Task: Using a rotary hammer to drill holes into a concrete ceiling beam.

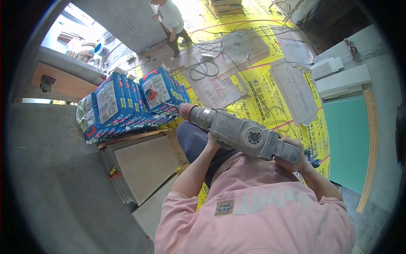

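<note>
A large dusty grey rotary hammer drill (237,132) lies across the space before my body, with its reddish chuck collar (186,111) toward the upper left. A long thin bit (169,104) runs out of the chuck; its far tip is hard to make out against the blue bags. Under the front of the drill's body, my left hand (214,143) grips it, with most fingers hidden beneath. My right hand (293,155) is wrapped round the rear handle at the other end.
Stacked blue bags (122,99) stand at left, beside leaning tiles (146,163). Yellow sheeting (260,91) covers the floor, with cardboard and a looping black cable (204,70). A person (171,21) is at the far side. Green board (347,139) and wooden strips (371,148) lean at right.
</note>
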